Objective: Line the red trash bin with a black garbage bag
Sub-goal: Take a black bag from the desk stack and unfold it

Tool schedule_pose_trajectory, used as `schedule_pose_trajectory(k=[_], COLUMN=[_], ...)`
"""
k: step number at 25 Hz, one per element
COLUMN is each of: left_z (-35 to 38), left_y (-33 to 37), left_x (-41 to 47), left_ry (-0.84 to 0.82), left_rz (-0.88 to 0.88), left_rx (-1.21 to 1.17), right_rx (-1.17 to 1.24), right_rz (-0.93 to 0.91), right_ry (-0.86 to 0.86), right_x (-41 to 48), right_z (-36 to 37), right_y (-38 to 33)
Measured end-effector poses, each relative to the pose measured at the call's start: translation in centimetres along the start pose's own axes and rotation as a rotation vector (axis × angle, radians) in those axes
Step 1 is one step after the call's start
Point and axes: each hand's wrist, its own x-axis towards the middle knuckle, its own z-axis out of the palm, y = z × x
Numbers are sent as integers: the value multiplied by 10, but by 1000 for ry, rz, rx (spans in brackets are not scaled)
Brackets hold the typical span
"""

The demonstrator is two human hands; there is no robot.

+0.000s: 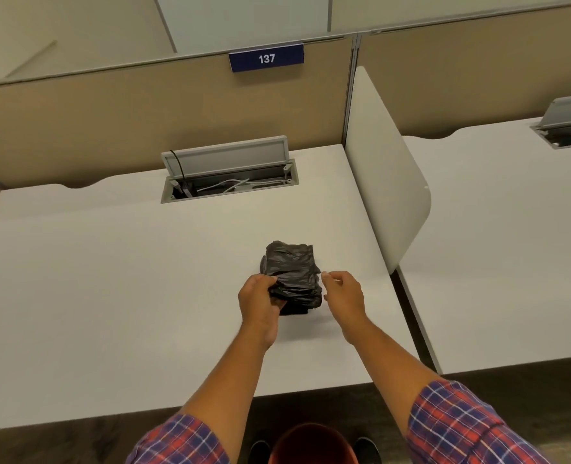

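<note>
From the head view, my left hand (259,298) pinched the near edge of the folded black garbage bag (292,277) lying on the bench (109,279), while my right hand (342,293), half-open and empty, hovered beside it to help unfold it. The red trash bin (312,445) stood below, between my feet.

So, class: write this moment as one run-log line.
stage: bag pickup | left hand: gripping folded black garbage bag on desk | right hand: open beside bag | red trash bin: on floor, unlined
</note>
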Motion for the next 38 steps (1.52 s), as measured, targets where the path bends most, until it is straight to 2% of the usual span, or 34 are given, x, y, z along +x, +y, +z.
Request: schedule_pose_trajectory(k=[3, 5, 7, 10, 12, 14, 16, 18, 20, 24, 27, 30, 32, 34, 35, 36, 38], left_z=[-6, -9, -7, -9, -11, -11, -9, -14, -33, -99, -153, -197, -217, -230, -234, -237, -240], left_y=[-3, -12, -23, -36, -37, -37, -37, -38, -41, -33, -22, -17, -17, -19, -20, -20, -24], left_x=[-35, -60, -82, -113, -146, -180, -206, -223, -232, -247, -268, -293, -309, -322, -328, -334, -344], left_ry=[-120, -124, -89, 90, 156, 0, -200, -199, -89, 35, 16, -55, -83, -101, -124, -138, -160], left_rz=[-64, -66, -34, 77, 230, 344, 321, 300, 268, 61, -90, -153, -145, -131, -121, -117, -109], left_rx=[-263, -279, -214, 74, 291, 410, 471, 509, 461, 211, -42, -148, -149, -147, -149, -150, -150], right_rx=[323, 487, 545, 487, 418, 314, 242, 203, 186, 217, 208, 187, -8, -270, -319, -297, -234], right_rz=[183, 168, 91, 36, -7, -93, -156, -184, -208, -183, -163, -133, -175, -320, -408, -470, -485], right_ry=[-185, -347, -399, -368, -355, -334, -343, -373, -379, -304, -203, -66, 106, 285, 310, 252, -23], right_x=[-24, -47, -65, -84, -99, -118, -141, -167, -192, -234, -263, -294, -320, -351, -368, -384, -413], right_z=[-21, -41, -59, -74, -82, -88, -91, -90, -87, -86, -77, -66, -56, -46, -40, -34, -20], right_y=[-7, -14, -16, -12, -6, 1, 7, 13, 20, 37, 57, 77, 89, 100, 101, 101, 96])
